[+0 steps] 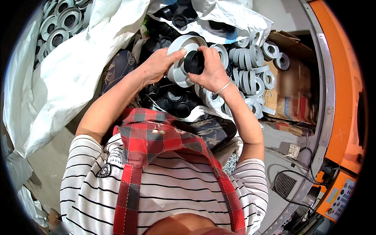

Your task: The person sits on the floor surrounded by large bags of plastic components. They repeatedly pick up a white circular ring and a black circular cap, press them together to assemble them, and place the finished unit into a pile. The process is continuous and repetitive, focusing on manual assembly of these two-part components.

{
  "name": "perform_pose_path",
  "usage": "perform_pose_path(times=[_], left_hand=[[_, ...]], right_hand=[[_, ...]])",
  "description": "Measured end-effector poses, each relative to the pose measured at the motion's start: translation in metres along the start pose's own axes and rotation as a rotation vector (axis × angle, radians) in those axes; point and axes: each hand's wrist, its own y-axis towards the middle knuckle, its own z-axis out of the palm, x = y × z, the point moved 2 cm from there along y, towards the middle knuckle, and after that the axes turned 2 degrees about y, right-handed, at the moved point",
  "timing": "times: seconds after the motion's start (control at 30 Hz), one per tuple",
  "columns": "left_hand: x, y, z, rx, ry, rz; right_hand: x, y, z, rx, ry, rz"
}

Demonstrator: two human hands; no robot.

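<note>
My left hand [158,62] grips a grey plastic ring fitting [177,70] by its side, thumb across its rim. My right hand [213,70] holds a black round insert [194,62] and presses it into the fitting's opening. Both hands are raised above my lap. Below them lies a heap of loose black inserts [172,98] in my lap. A silver bracelet circles my right wrist.
Rows of finished grey fittings [250,66] lie to the right on a cardboard box [291,82]. A white sack [70,70] at left holds more grey fittings [58,23]. Another sack at top holds black inserts [178,17]. An orange machine [344,98] stands at far right.
</note>
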Motion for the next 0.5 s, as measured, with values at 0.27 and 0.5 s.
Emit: perform_pose_path(times=[0.27,0.5], left_hand=[[-0.004,-0.013,0.007,0.049,-0.025,0.024],[-0.012,-0.017,0.011,-0.033,0.067,0.090]], right_hand=[[0.004,-0.013,0.000,0.006,0.237,0.191],[-0.007,-0.012,0.011,0.080,0.312,0.221]])
